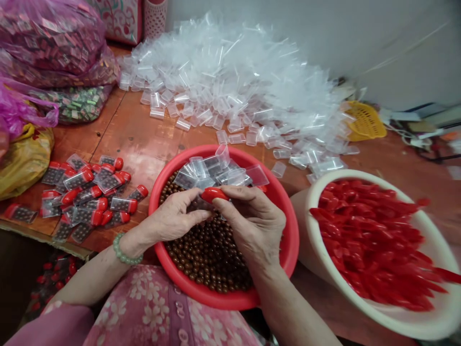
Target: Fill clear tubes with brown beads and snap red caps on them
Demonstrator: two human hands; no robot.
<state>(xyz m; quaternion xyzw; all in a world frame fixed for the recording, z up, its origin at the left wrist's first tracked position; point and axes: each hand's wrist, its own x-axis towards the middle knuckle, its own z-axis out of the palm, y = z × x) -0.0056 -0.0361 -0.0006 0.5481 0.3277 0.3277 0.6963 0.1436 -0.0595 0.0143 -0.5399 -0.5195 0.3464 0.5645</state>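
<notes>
Over a red basin [292, 230] of brown beads [201, 262], my two hands meet at a small clear case with a red cap [214, 193]. My left hand [173, 216], with a green bead bracelet [124, 251] at the wrist, pinches the clear end, mostly hidden by the fingers. On the red cap close the thumb and fingers of my right hand [257, 223]. Just behind them, several clear plastic sleeves [201, 170] lie on the beads.
Capped cases full of beads [86, 192] lie on the wooden table at left. A white tub [313, 192] of red caps [370, 245] stands right. Behind rises a heap of clear sleeves [234, 81]. Bulging plastic bags [54, 48] and a yellow basket [365, 122] flank it.
</notes>
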